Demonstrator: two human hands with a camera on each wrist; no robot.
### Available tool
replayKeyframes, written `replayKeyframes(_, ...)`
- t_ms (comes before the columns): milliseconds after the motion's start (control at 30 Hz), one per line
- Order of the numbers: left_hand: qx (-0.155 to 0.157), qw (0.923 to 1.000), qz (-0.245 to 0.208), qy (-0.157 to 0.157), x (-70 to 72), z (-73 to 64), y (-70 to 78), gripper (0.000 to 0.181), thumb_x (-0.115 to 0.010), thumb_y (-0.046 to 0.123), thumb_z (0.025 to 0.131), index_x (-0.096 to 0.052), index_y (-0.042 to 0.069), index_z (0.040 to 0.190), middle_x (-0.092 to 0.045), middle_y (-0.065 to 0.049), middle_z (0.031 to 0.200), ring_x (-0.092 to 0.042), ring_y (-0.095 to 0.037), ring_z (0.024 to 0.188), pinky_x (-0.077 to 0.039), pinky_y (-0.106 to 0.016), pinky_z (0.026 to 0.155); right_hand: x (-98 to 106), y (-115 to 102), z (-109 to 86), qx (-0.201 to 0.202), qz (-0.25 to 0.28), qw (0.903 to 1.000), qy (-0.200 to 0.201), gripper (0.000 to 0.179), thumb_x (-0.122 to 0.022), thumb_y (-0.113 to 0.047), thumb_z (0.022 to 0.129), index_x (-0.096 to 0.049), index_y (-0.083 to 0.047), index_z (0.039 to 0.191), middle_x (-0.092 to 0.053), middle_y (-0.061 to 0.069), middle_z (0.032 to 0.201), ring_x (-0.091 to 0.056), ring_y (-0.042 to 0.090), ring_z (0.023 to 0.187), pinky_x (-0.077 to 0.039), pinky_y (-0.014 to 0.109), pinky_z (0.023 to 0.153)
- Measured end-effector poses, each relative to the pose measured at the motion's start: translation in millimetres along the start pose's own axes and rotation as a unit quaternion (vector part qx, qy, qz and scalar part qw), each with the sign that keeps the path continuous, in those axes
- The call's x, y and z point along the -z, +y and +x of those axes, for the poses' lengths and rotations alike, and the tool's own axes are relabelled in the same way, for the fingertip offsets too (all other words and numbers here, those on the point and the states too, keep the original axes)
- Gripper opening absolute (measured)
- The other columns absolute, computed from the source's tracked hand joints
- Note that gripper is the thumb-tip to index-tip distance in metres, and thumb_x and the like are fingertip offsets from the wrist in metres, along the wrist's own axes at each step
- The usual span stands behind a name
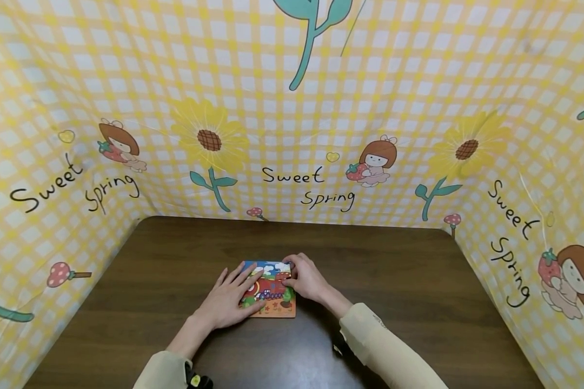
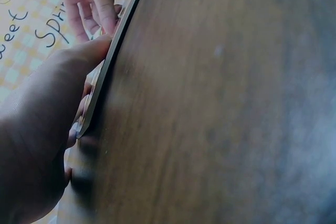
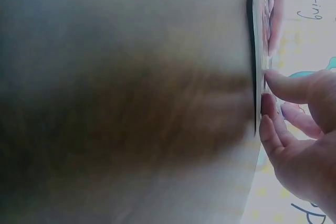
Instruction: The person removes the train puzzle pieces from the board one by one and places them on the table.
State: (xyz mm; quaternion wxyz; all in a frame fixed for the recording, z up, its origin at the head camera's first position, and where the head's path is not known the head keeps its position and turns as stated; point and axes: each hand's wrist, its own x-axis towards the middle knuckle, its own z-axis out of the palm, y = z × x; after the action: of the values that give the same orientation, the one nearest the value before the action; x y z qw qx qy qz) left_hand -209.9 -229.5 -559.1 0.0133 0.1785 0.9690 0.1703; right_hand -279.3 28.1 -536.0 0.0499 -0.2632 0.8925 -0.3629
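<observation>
Picture board [image 1: 273, 296] laid flat on the brown desk [image 1: 394, 281], seen edge-on in both wrist views. On its face, blue sky and white clouds are shown toward 12 o'clock, red shapes at the centre, orange ground toward 6. Directions taken from the board. Left hand [image 1: 229, 299] brought in from 8 o'clock and laid over the 9 o'clock side, fingers extended and spread, nothing gripped; its thumb is rested on the board toward 6. Right hand [image 1: 307, 278] placed at 2 o'clock, fingers bent, thumb and fingertips set at the board's edge and surface; whether a piece is pinched there cannot be told. Pale sleeves [image 1: 379, 337] are seen at 8 and 4 o'clock, a black device [image 1: 198, 380] beside the left cuff. Desk bordered at 9, 12 and 3 by yellow-checked cloth [image 1: 292, 124], printed with sunflowers at 11 and 2.
</observation>
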Motion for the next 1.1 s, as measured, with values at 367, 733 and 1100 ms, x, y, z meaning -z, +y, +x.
replayKeyframes(367, 0.0, 1.0, -0.007, 0.003, -2.8, -0.7, -2.6, 0.086, -0.058, 0.074, 0.103, -0.038, 0.028, 0.173, -0.031, -0.004, 0.183, -0.021, -0.038, 0.173, -0.013, -0.075, 0.135, 3.0, 1.5, 2.7, -0.019, 0.063, 0.9977, -0.014, 0.046, -0.086, -0.003, 0.094, -0.066, 0.005, 0.134, -0.067, 0.017, 0.109, -0.06, 0.01, 0.077, -0.049, 0.021, 0.066)
replayKeyframes(733, -0.002, 0.9999, -0.008, 0.008, -4.3, -0.8, -3.4, 0.085, -0.058, 0.073, 0.104, -0.038, 0.029, 0.174, -0.03, -0.004, 0.184, -0.02, -0.038, 0.173, -0.012, -0.075, 0.135, 1.4, 1.3, 4.9, -0.035, 0.075, 0.9964, -0.015, 0.056, -0.085, -0.004, 0.095, -0.063, 0.007, 0.144, -0.071, 0.017, 0.112, -0.062, 0.007, 0.078, -0.051, 0.02, 0.067)
replayKeyframes(1100, -0.006, 0.9998, -0.013, 0.01, -4.2, 0.0, -3.3, 0.085, -0.059, 0.072, 0.103, -0.038, 0.028, 0.173, -0.03, -0.004, 0.184, -0.02, -0.038, 0.173, -0.011, -0.075, 0.136, 1.1, 3.1, 6.9, -0.038, 0.096, 0.9945, 0.018, 0.054, -0.088, -0.007, 0.093, -0.067, 0.006, 0.141, -0.073, 0.013, 0.104, -0.066, 0.012, 0.085, -0.055, 0.023, 0.071)
